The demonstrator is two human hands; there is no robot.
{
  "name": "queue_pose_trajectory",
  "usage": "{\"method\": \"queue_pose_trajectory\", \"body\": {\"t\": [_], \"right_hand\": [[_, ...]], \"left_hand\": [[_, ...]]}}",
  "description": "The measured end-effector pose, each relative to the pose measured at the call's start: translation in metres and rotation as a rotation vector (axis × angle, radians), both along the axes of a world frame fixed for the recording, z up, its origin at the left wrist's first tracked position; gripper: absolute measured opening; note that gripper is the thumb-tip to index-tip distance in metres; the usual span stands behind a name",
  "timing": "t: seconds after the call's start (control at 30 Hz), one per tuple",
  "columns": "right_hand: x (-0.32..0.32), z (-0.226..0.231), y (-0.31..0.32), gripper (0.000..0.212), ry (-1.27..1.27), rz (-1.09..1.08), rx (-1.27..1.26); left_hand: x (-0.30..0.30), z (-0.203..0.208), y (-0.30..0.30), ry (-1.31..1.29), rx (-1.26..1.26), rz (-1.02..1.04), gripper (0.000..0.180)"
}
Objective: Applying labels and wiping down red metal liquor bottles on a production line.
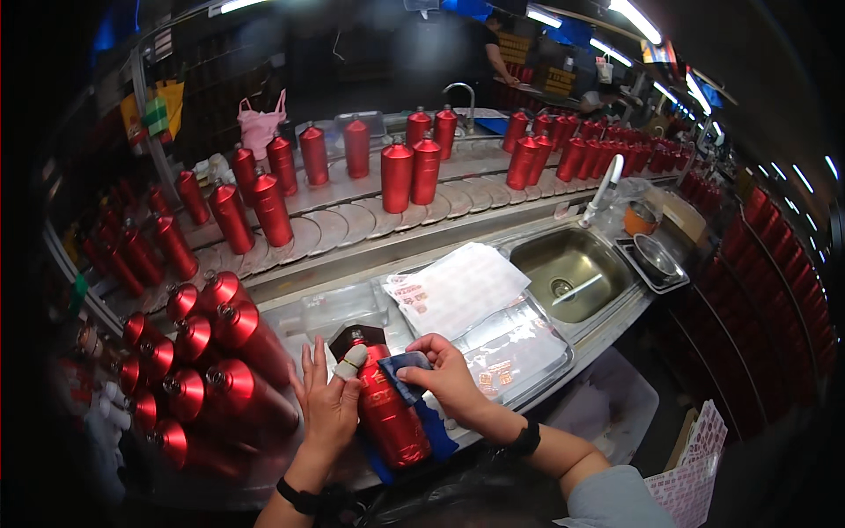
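A glossy red bottle with gold lettering lies tilted in front of me, its neck pointing away, on a dark blue cloth. Along its left side is my left hand, fingers stretched out and the thumb resting on the bottle's shoulder. That thumb wears a pale wrap with a yellow-green band. My right hand pinches a blue cloth against the bottle's right side. Under the bottle's neck sits a dark angular holder.
Several red bottles stand close on my left. Beyond, a conveyor of overlapping plates carries more. Printed sheets lie on a tray, beside a sink with a white faucet. Bottle racks stand at right.
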State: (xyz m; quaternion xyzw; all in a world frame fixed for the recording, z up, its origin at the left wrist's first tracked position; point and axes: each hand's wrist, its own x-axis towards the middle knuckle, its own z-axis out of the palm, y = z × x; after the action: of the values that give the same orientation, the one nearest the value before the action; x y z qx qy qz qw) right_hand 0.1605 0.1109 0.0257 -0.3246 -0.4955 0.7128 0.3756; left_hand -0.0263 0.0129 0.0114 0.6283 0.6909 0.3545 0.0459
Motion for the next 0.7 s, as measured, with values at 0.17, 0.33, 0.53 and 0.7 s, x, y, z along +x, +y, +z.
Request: {"method": "queue_pose_trajectory", "body": {"t": [0.17, 0.33, 0.53, 0.7], "right_hand": [[0.010, 0.000, 0.003, 0.035, -0.007, -0.045, -0.020], [0.014, -0.002, 0.003, 0.032, 0.076, -0.040, -0.092], [0.007, -0.015, 0.013, 0.026, -0.072, 0.030, -0.112], [-0.006, -0.030, 0.014, 0.031, -0.217, 0.101, 0.045]], "left_hand": [[0.007, 0.004, 0.006, -0.040, 0.047, -0.019, 0.038], [0.010, -0.006, 0.024, -0.907, 0.155, -0.089, 0.042], [0.009, -0.005, 0.034, -1.096, 0.074, -0.059, 0.039], [0.009, -0.004, 0.038, -1.108, 0.099, -0.031, 0.034]]}}
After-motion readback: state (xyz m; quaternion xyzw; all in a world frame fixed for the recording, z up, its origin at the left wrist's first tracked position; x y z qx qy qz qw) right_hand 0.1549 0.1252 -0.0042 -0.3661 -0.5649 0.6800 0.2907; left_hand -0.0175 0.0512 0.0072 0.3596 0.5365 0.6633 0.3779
